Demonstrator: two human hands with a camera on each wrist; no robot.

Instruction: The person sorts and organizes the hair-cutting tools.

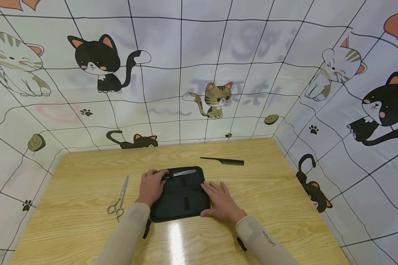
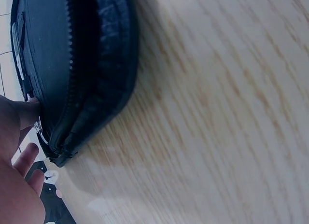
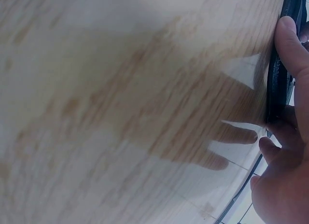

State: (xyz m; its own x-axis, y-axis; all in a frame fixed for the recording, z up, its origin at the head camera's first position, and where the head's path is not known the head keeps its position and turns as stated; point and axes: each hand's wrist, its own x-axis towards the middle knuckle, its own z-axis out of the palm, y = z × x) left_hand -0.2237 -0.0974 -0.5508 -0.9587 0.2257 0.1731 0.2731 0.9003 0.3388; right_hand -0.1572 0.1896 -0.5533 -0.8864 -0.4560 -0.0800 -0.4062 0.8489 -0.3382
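A black zip case (image 1: 180, 198) lies unfolded on the wooden table, with dark straps across its inside. Silver hair scissors (image 1: 184, 172) lie along its far side, blades pointing right. My left hand (image 1: 150, 187) is at the case's far left corner, thumb and fingertips around the scissors' handles, which they mostly hide. In the left wrist view, one finger reaches over the zipped edge of the case (image 2: 118, 55); other fingers hang loosely curled. My right hand (image 1: 223, 204) rests along the case's right edge, fingers extended and thumb at the near corner.
A second pair of silver scissors (image 1: 120, 200) lies on the table left of the case, tips pointing away. A black tail comb (image 1: 230, 161) lies beyond the case to the right. White cat-patterned sheets (image 1: 166, 44) surround the table's back and sides.
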